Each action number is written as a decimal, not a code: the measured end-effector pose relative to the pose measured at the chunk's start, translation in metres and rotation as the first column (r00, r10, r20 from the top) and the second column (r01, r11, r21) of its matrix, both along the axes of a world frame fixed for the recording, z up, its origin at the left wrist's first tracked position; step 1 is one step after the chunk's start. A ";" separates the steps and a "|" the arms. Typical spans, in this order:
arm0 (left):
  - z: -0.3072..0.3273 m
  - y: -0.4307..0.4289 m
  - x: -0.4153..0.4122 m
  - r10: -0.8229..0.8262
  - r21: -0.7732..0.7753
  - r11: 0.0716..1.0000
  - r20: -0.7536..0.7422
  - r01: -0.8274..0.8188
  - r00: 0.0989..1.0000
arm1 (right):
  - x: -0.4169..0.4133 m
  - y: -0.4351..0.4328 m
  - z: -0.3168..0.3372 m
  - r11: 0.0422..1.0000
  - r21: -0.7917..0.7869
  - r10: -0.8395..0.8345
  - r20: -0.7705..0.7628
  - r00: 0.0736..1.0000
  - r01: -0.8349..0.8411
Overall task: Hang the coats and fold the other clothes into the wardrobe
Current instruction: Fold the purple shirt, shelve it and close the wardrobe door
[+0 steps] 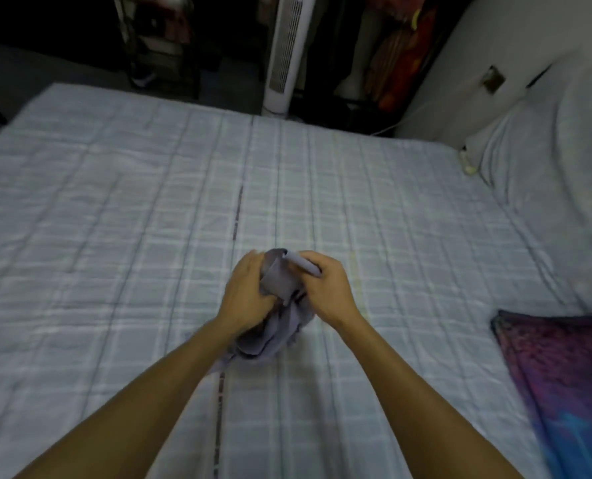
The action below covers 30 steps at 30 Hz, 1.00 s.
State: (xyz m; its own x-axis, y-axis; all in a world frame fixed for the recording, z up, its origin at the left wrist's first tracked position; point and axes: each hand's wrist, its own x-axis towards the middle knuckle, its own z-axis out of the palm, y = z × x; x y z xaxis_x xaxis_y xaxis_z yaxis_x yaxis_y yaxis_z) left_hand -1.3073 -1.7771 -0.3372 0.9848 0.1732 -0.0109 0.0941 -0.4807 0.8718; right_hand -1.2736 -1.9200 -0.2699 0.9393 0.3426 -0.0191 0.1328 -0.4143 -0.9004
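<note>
Both hands, left (248,292) and right (325,286), grip a bunched grey garment (277,323) over the checked bed (115,209). Purple cloth (560,375) lies well apart.

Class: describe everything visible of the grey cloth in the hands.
The grey cloth is a soft, thin-looking garment, bunched and crumpled, type unclear. The left hand and right hand grip its upper part from either side; a folded edge sticks out on top. Lower folds hang over the checked bed; contact unclear.
</note>
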 end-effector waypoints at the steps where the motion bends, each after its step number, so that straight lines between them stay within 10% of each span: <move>1: 0.026 0.003 -0.011 -0.014 -0.002 1.000 -0.035 0.014 0.999 | -0.009 0.001 0.026 1.000 -0.001 0.014 0.028 1.000 -0.014; 8: 0.136 0.041 -0.099 0.010 0.164 0.986 -0.138 0.013 0.990 | -0.075 -0.013 0.183 0.997 0.052 -0.068 0.188 0.980 0.059; 21: 0.358 0.051 -0.230 0.272 -0.138 0.961 0.318 -0.240 0.908 | -0.227 -0.043 0.327 0.918 0.194 -0.395 0.395 0.830 0.345; 30: 0.403 0.081 -0.313 -0.128 0.402 0.911 0.483 -0.090 0.866 | -0.285 -0.062 0.387 0.899 0.156 -0.416 0.601 0.683 0.410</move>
State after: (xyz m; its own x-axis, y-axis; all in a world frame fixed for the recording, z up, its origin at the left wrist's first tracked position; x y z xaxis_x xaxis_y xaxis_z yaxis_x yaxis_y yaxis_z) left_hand -1.6203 -1.6965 0.0661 0.8429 0.0358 0.5368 -0.3040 -0.7915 0.5302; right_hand -1.5581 -1.9819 0.1174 0.7931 -0.0854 0.6031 0.4657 -0.5531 -0.6907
